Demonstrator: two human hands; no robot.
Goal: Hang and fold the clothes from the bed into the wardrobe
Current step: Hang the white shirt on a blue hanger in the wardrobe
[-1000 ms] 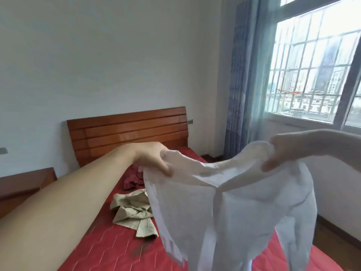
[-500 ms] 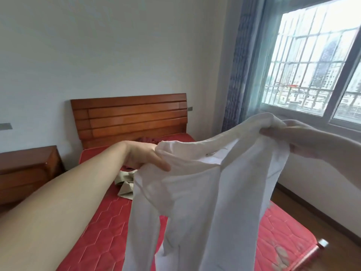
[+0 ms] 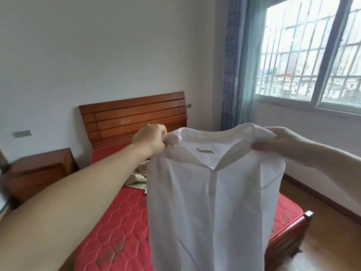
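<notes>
a white shirt [image 3: 213, 202] hangs in the air in front of the person, spread between both hands above the foot half of the bed [image 3: 117, 227]. the left hand [image 3: 150, 140] has its fingers [image 3: 163, 132] curled tight round the shirt's left shoulder, bunching the cloth there. the right hand [image 3: 277, 143] grasps the other shoulder, its fingers folded over the top edge of the cloth; that hand is somewhat blurred. the collar opening faces the camera, with a grey label [image 3: 205, 151] showing inside the neck and the closed front running straight down from it. the shirt's lower part runs out of the bottom of the picture.

behind the shirt, on the red quilted mattress, lies a crumpled beige garment [image 3: 137, 178], partly hidden by the left forearm and the shirt. the bed has a wooden headboard [image 3: 134, 116] against the white wall, and a wooden nightstand [image 3: 41, 171] stands just beside it on the left. a blue curtain [image 3: 234, 75] hangs beside a barred window [image 3: 312, 55] on the right. wooden floor [image 3: 332, 241] shows beyond the bed's far corner.
</notes>
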